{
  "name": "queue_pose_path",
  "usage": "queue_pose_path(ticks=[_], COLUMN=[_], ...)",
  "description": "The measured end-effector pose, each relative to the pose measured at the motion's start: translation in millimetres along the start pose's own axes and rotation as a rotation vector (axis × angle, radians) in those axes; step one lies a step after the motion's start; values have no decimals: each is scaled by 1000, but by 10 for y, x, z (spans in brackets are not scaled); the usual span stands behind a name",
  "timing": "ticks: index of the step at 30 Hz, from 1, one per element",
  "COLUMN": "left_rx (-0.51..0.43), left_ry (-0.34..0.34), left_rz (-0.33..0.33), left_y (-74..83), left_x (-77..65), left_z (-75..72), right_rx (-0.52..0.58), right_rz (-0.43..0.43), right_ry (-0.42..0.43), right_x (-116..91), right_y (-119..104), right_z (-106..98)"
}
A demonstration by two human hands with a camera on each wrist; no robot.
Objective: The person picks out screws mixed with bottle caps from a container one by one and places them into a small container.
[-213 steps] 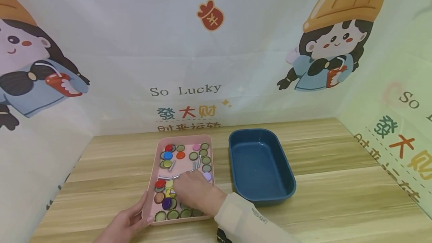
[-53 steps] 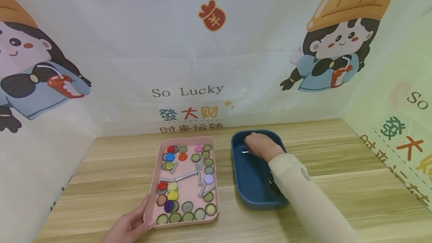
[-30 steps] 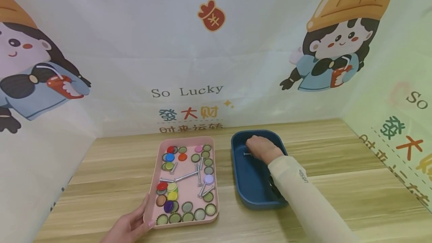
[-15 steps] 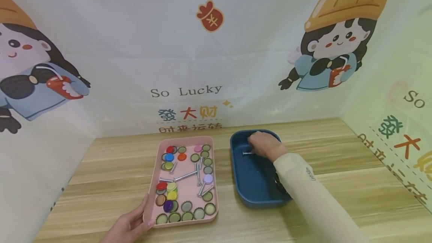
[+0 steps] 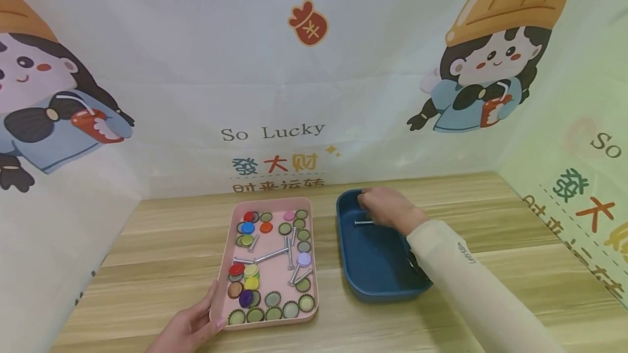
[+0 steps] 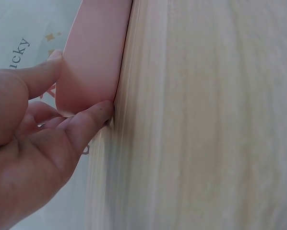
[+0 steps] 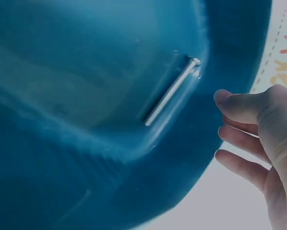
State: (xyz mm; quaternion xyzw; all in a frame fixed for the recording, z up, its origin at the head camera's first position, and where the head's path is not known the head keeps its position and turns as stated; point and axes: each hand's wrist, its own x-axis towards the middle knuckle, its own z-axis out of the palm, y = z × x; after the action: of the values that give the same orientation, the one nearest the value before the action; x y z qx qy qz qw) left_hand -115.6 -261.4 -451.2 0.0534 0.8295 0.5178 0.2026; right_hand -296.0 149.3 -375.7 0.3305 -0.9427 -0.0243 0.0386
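1. Bolts (image 5: 271, 255) are seen in the tray (image 5: 272, 274), strewn among caps (image 5: 247, 227). Several are counted; exact number cannot be told where they cross.
2. Done, as judged: one bolt (image 7: 171, 93) is placed in the bin (image 5: 363, 266), which is set right of the tray, apart from it. That bolt is seen lying flat on the bin floor, level with the tray's far part. No second one is made out there; part of the bin is hidden in the head view.
3. Remaining, as judged: most bolts. One long piece is laid across the tray's middle, more are bunched along its right side, one short one is found toward its far left.
4. Caps are left in the tray, some with coloured tops up, some with insides up. None is noticed in the bin.
5. Tray's near left corner is pinched by the left hand (image 6: 42, 155), thumb at the rim, fingers lower, close to the table (image 5: 147, 249).
6. Right hand (image 5: 390, 208) is held over the bin, right of the tray. Fingers are loosely bent, thumb parted from them, nothing gripped; bolt below is not touched.
7. Release judged complete; overall stage judged early.
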Motion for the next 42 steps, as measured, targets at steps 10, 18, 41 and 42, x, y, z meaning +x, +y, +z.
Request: queue_pose_path(ticks=[10, 18, 41, 42], left_rx=[-3, 23, 18, 17], left_ry=[11, 37, 32, 31], left_rz=[-8, -46, -68, -69], left_y=[-7, -7, 8, 9], left_x=[-2, 13, 36, 36], left_z=[6, 28, 35, 36], right_rx=[-23, -52, -104, -109], right_rz=[-86, -139, -273, -276], right_ry=[41, 81, 134, 130], right_x=[4, 9, 112, 122], right_y=[-101, -168, -472, -486], right_z=[-163, -247, -289, -283])
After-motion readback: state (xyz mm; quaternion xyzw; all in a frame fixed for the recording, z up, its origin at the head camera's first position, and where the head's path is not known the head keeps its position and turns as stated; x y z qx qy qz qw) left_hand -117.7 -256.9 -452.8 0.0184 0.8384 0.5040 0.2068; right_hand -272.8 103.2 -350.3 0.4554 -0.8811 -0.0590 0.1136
